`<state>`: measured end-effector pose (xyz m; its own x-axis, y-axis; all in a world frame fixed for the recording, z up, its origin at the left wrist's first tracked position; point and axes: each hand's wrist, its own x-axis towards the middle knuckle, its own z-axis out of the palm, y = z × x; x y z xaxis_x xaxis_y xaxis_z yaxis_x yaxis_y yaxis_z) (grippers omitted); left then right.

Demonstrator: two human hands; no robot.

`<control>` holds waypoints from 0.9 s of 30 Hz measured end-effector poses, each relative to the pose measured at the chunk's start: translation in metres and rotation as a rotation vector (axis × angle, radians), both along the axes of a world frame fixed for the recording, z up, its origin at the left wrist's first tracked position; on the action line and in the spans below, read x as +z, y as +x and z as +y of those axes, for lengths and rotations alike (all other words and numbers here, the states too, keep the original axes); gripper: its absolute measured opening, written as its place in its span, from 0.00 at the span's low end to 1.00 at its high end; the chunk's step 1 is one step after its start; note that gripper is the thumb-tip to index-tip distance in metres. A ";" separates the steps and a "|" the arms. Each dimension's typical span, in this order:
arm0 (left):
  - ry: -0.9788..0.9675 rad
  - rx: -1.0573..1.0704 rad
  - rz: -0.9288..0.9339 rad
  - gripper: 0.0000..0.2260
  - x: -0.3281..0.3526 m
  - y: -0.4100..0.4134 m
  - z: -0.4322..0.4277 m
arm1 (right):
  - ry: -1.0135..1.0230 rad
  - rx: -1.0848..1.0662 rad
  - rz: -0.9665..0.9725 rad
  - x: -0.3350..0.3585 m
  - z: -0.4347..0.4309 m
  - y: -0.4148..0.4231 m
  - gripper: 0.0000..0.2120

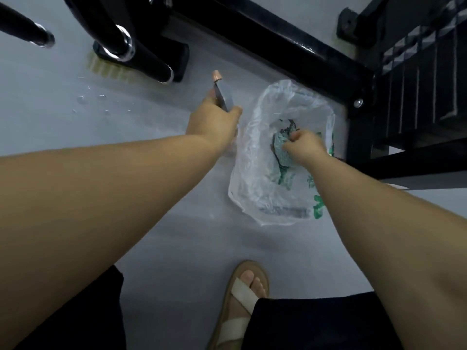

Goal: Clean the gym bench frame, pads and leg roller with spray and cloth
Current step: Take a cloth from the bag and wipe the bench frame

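My left hand (pixel 214 122) grips a slim spray bottle (pixel 222 93) with a pinkish cap, held just left of a white plastic bag (pixel 255 178) that lies open on the grey floor. Inside the bag's mouth, my right hand (pixel 304 147) pinches a teal patterned cloth (pixel 279 147). The black gym bench frame (pixel 290 46) runs across the top, with an upright post (pixel 358 117) right behind the bag. Black padded rollers with chrome ends (pixel 123 44) hang at the upper left.
Water droplets (pixel 91 99) dot the floor at the left. A black ribbed pad or stack (pixel 424 92) stands at the right. My sandalled foot (pixel 242 299) rests on the floor below the bag.
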<state>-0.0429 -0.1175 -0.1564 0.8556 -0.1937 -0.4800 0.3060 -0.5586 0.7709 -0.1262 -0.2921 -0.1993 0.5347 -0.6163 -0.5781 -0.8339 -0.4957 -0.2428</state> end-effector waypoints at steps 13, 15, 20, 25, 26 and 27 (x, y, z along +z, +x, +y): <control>0.043 -0.155 -0.093 0.07 -0.001 -0.007 -0.002 | -0.216 0.251 0.166 -0.038 0.009 0.007 0.14; 0.023 -0.150 -0.087 0.06 0.003 -0.006 0.000 | -0.218 0.235 0.154 -0.035 0.005 0.005 0.06; 0.181 -0.180 -0.102 0.16 0.012 -0.004 -0.001 | -0.001 -0.046 -0.155 0.007 -0.003 0.016 0.09; 0.052 -0.192 -0.246 0.10 0.035 -0.003 -0.005 | 0.562 -0.492 -0.483 0.084 0.013 0.027 0.04; -0.045 -0.214 -0.212 0.12 0.042 -0.002 -0.006 | 0.715 -0.513 -0.529 0.096 0.017 0.029 0.06; -0.158 -0.230 -0.153 0.15 0.049 -0.001 -0.005 | 0.838 -0.500 -0.565 0.107 0.021 0.031 0.08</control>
